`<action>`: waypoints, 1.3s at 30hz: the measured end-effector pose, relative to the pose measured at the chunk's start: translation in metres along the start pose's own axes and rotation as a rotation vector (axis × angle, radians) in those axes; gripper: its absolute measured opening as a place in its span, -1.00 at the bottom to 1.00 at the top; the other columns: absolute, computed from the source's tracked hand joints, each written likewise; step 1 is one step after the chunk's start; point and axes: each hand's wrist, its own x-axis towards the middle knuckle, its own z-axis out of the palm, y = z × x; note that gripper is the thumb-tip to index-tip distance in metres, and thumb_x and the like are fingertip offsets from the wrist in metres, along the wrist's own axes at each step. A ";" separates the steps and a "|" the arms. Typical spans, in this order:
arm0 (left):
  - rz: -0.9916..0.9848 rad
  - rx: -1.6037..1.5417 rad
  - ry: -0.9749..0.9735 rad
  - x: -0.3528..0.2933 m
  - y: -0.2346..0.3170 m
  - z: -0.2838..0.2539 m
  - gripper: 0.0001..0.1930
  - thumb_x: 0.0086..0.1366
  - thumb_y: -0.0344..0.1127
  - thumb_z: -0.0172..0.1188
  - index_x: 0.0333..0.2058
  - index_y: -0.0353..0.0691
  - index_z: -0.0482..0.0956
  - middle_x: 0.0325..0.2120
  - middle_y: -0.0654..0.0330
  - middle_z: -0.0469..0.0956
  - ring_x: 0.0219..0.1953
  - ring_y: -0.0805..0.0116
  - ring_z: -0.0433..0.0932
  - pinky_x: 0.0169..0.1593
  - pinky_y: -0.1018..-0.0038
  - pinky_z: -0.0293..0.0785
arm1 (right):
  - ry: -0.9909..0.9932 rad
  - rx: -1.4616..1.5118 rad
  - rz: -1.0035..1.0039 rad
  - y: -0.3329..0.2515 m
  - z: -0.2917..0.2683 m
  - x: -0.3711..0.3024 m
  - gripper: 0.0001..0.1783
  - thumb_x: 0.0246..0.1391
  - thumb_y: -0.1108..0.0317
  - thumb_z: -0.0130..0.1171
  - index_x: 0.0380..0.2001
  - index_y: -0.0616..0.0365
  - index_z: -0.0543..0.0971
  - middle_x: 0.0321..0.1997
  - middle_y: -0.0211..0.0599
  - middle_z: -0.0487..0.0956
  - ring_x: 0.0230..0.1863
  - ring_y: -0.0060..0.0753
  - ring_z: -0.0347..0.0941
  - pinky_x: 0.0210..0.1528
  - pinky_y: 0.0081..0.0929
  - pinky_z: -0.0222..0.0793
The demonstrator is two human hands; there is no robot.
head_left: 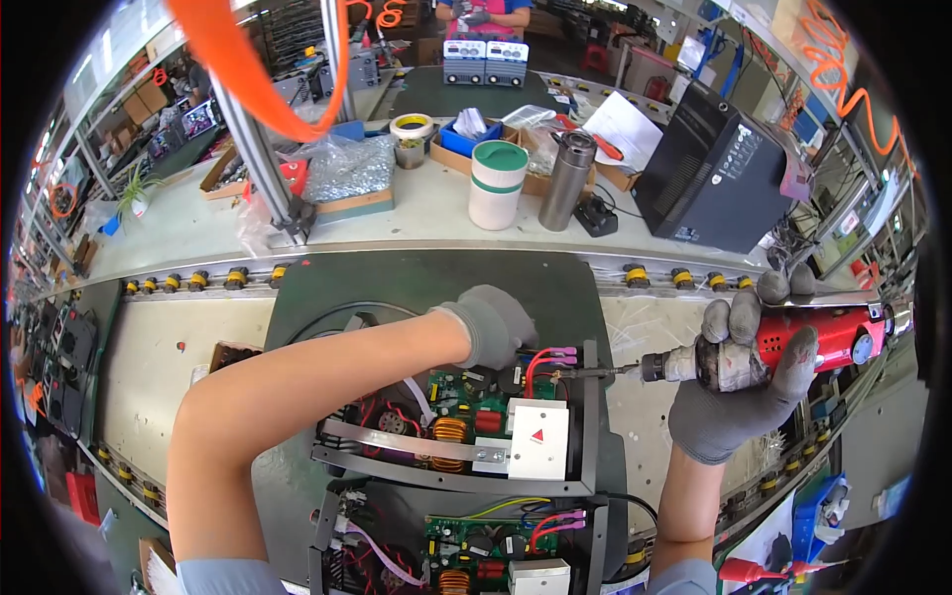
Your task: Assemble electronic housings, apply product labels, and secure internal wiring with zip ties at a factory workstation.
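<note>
My right hand (pixel 736 402), in a grey glove, is wrapped round a red power screwdriver (pixel 811 335) held level. Its bit points left and reaches the side panel of an open metal chassis (pixel 591 426). My gloved left hand (pixel 501 325) is at the chassis's far edge, its fingers curled down; anything between them is hidden. Inside the chassis are a green circuit board (pixel 466 392), a copper coil (pixel 449 436), a white box (pixel 540 444) and red wires with purple connectors (pixel 561 355). A second, similar open chassis (pixel 598 545) lies nearer to me.
Chassis rest on a dark green board (pixel 416 268) over a roller line. Beyond it, a shelf holds a white-green canister (pixel 496 193), a steel flask (pixel 568 183), a black computer case (pixel 709 169) and bagged parts (pixel 349 171). An orange hose (pixel 268 79) hangs above; another person (pixel 486 15) stands opposite.
</note>
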 end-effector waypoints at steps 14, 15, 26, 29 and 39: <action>-0.049 -0.621 -0.032 0.044 -0.003 0.018 -0.54 0.18 0.05 0.05 -0.20 -0.26 0.55 -0.24 -0.08 0.53 -0.20 0.05 0.51 -0.08 0.29 0.38 | 0.039 0.021 -0.053 -0.006 -0.022 -0.002 -0.52 0.07 0.25 0.08 -0.01 0.22 0.20 -0.20 -0.26 0.35 -0.47 -0.54 0.22 -0.42 -0.52 0.21; -0.051 -0.619 -0.036 0.044 -0.005 0.016 -0.54 0.18 0.05 0.05 -0.20 -0.26 0.55 -0.24 -0.08 0.53 -0.20 0.05 0.51 -0.08 0.29 0.38 | 0.043 0.023 -0.053 -0.005 -0.023 -0.003 -0.52 0.07 0.25 0.08 -0.01 0.22 0.20 -0.20 -0.26 0.35 -0.47 -0.54 0.22 -0.42 -0.52 0.21; 0.039 -0.482 -0.237 0.008 -0.027 -0.010 -0.59 0.24 -0.02 0.01 -0.17 -0.26 0.52 -0.30 0.01 0.54 -0.24 0.19 0.49 -0.15 0.31 0.37 | 0.044 0.015 -0.041 -0.001 -0.027 0.000 -0.52 0.06 0.25 0.09 -0.02 0.21 0.21 -0.19 -0.26 0.37 -0.44 -0.54 0.26 -0.41 -0.51 0.23; 0.002 -0.472 -0.038 0.007 -0.026 0.006 -0.62 0.28 -0.06 -0.04 -0.22 -0.27 0.53 -0.36 0.04 0.53 -0.32 0.23 0.48 -0.17 0.35 0.37 | 0.032 0.017 -0.024 -0.012 -0.027 -0.002 -0.53 0.07 0.24 0.08 -0.03 0.19 0.21 -0.18 -0.27 0.37 -0.44 -0.53 0.29 -0.39 -0.51 0.26; -0.221 -0.915 0.074 0.012 -0.007 0.029 -0.73 0.23 -0.18 0.08 -0.30 -0.31 0.52 -0.50 0.14 0.51 -0.50 0.45 0.46 -0.38 0.45 0.42 | 0.061 -0.268 0.254 0.004 -0.026 -0.021 -0.44 -0.01 0.18 0.09 0.03 0.15 0.21 -0.19 -0.24 0.42 -0.47 -0.52 0.35 -0.43 -0.48 0.35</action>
